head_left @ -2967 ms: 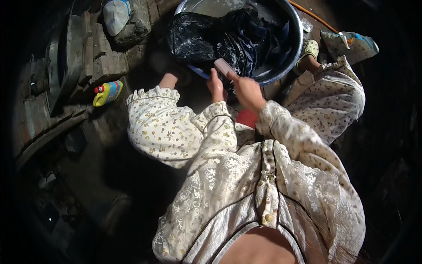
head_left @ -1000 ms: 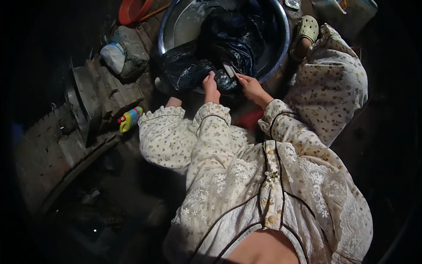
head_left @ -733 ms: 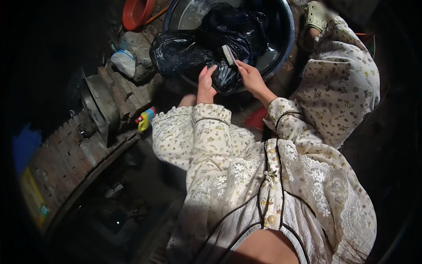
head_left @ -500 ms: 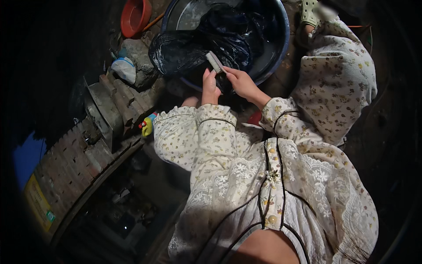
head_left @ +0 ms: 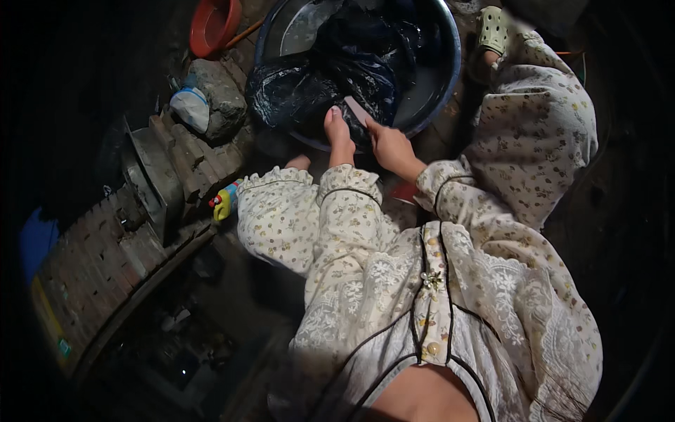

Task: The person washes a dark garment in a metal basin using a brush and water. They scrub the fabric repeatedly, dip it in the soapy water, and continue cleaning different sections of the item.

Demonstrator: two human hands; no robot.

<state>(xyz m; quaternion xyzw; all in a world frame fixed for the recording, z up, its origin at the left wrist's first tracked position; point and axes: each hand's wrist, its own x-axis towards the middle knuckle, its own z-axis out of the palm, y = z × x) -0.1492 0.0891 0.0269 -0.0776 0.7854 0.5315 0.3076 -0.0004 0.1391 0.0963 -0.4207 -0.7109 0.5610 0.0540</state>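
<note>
A pale scrub brush (head_left: 358, 110) is in my right hand (head_left: 394, 149), whose fingers are closed around its near end. Its back faces up and its bristles point down toward the wet dark garment (head_left: 344, 67); whether they touch the cloth is hard to see. My left hand (head_left: 339, 132) is closed at the garment's near edge, thumb uppermost, with the other fingers mostly hidden. The garment lies bunched in a large round basin (head_left: 453, 53), streaked with whitish suds, and part of it drapes over the left side of the rim.
A red-orange bowl (head_left: 214, 28) sits beyond the basin's left side. A rough stone (head_left: 218, 98) with a white-and-blue packet (head_left: 190, 109) stands beside stacked bricks (head_left: 105, 239) on the left. A yellow bottle (head_left: 223, 202) lies by my left knee.
The brush has turned from bristles showing to back up and moved slightly right and down. My right hand has rolled over with it. The left hand stays nearly in place.
</note>
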